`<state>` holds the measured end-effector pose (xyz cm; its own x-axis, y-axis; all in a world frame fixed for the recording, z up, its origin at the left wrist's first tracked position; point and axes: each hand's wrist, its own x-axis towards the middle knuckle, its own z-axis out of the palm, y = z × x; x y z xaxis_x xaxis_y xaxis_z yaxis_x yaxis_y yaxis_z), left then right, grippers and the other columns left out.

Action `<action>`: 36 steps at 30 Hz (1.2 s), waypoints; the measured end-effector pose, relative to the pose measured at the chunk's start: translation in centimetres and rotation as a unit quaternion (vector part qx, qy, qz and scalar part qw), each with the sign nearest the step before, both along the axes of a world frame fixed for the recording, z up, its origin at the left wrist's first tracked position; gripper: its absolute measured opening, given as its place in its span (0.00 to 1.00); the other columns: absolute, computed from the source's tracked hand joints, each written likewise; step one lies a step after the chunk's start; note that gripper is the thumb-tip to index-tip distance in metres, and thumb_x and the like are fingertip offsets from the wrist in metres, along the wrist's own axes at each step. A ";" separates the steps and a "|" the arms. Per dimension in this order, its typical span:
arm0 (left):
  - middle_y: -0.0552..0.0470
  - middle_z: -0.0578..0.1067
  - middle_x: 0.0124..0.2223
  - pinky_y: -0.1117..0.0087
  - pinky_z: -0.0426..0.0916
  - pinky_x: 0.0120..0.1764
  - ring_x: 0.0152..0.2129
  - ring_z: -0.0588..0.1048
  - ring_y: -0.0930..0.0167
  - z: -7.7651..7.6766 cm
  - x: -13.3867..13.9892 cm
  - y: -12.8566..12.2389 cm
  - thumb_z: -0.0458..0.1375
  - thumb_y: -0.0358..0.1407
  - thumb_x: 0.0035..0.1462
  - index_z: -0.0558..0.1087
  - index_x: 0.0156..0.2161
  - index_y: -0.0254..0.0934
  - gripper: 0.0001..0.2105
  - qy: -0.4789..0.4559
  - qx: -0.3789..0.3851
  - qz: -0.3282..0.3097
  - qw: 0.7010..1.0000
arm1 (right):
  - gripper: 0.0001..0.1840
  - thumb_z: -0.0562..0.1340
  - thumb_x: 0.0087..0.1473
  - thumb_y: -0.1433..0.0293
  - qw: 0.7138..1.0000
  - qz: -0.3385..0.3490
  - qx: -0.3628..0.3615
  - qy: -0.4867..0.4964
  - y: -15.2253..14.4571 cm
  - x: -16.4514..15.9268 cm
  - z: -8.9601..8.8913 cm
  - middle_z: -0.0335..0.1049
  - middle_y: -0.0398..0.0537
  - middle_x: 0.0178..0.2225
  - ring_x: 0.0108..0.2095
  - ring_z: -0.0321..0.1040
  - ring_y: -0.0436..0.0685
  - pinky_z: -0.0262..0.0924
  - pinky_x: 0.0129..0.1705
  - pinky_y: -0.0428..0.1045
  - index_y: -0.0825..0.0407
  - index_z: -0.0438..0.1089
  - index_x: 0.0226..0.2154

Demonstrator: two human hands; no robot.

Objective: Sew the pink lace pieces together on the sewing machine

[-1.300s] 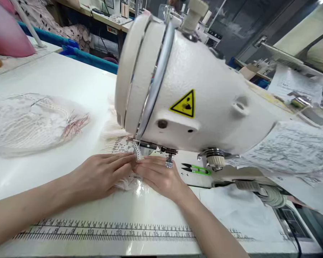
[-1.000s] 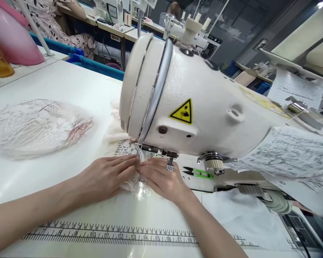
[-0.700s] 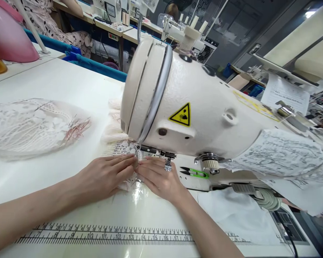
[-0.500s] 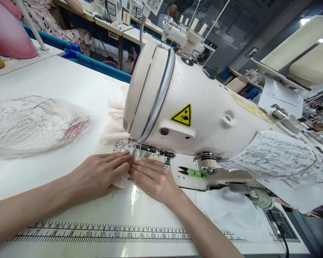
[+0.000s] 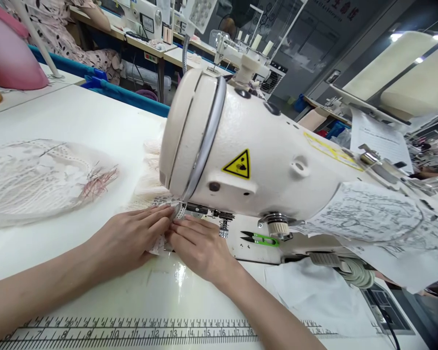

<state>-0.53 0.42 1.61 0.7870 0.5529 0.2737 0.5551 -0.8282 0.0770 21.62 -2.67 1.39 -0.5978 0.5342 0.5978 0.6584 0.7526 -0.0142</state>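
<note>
My left hand [image 5: 131, 238] lies with fingers stretched out over pale lace fabric [image 5: 158, 245], its fingertips just left of the presser area. From the right, my right hand [image 5: 200, 248] rests with its fingers extended and close together, their tips at the fabric and near the left fingertips. Its thumb is hidden. A narrow dotted lace strip [image 5: 181, 211] shows beyond the fingertips, under the head of a white sewing machine [image 5: 219, 141]. The needle point is hidden by the machine head. More gathered pale fabric [image 5: 149, 177] lies behind the left hand.
Green-handled thread snips [image 5: 261, 238] lie on the machine bed. A lace piece with loose red threads [image 5: 51, 180] is at left. A printed ruler [image 5: 160, 335] runs along the front edge; white cloth [image 5: 317, 287] lies at right. A person in a dotted garment [image 5: 54, 24] sits beyond.
The view has shifted slightly, so the machine sits lower and further left. Both hands stay at the fabric, and less of the patterned lace shows beyond the left fingertips.
</note>
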 end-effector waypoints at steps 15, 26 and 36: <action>0.40 0.76 0.61 0.57 0.77 0.57 0.57 0.77 0.58 -1.6 0.0 0.4 0.51 0.27 0.60 0.71 0.59 0.35 0.22 -0.084 0.004 0.012 0.996 | 0.13 0.60 0.66 0.81 0.998 -0.039 -0.036 -0.036 -0.4 0.6 0.1 0.82 0.42 0.46 0.53 0.77 0.49 0.70 0.60 0.48 0.50 0.77 0.39; 0.45 0.74 0.64 0.57 0.72 0.62 0.63 0.71 0.58 -1.8 -0.4 1.1 0.52 0.35 0.68 0.68 0.68 0.36 0.24 -0.062 0.043 -0.035 0.997 | 0.14 0.56 0.70 0.80 0.999 -0.036 -0.036 -0.011 0.0 1.2 0.1 0.82 0.45 0.45 0.53 0.77 0.50 0.71 0.58 0.48 0.53 0.77 0.42; 0.43 0.76 0.62 0.54 0.78 0.56 0.61 0.73 0.55 -1.1 0.0 0.9 0.50 0.35 0.70 0.72 0.63 0.35 0.21 -0.027 0.080 -0.045 0.995 | 0.11 0.60 0.67 0.78 0.993 -0.107 -0.040 -0.028 -0.5 1.8 0.0 0.82 0.43 0.46 0.48 0.77 0.53 0.68 0.38 0.48 0.49 0.76 0.43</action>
